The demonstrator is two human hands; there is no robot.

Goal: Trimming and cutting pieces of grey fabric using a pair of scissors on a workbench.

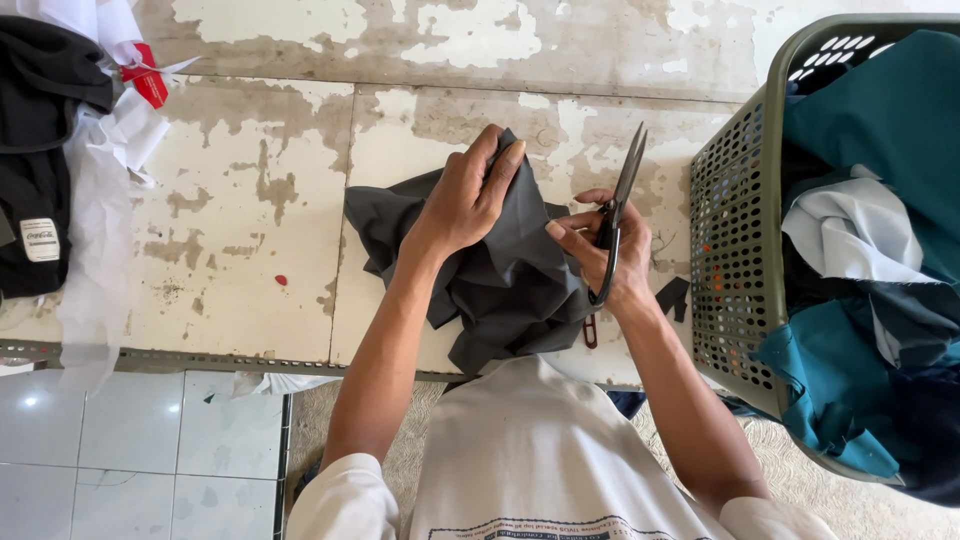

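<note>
Foreground: white T-shirt (530, 450) of the person filling the bottom of the view, both bare forearms reaching out over a worn table (250, 200) with peeling cream paint.
Left hand: left hand (468, 195) pressing down on a dark grey cloth (500, 290), fingers closed over a raised fold at its top edge.
Right hand: right hand (605, 260) gripping black scissors (618, 215) through the loops, blades nearly closed and pointing away, just beside the cloth's right edge.
Cloth: lying crumpled at the middle of the table, between the two hands.
Doing it well: judging from the fold, keeping the fabric taut under the left hand and fingertips well back from the blades looks wisest.
Count: one pair of scissors, one grey cloth in hand, one grey-green perforated laundry basket (735, 250) at right, heaped with teal, white and dark fabrics.
Left edge: black garments (40, 150) and white fabric (95, 240) piling up; small red scrap (281, 280) sitting alone.
</note>
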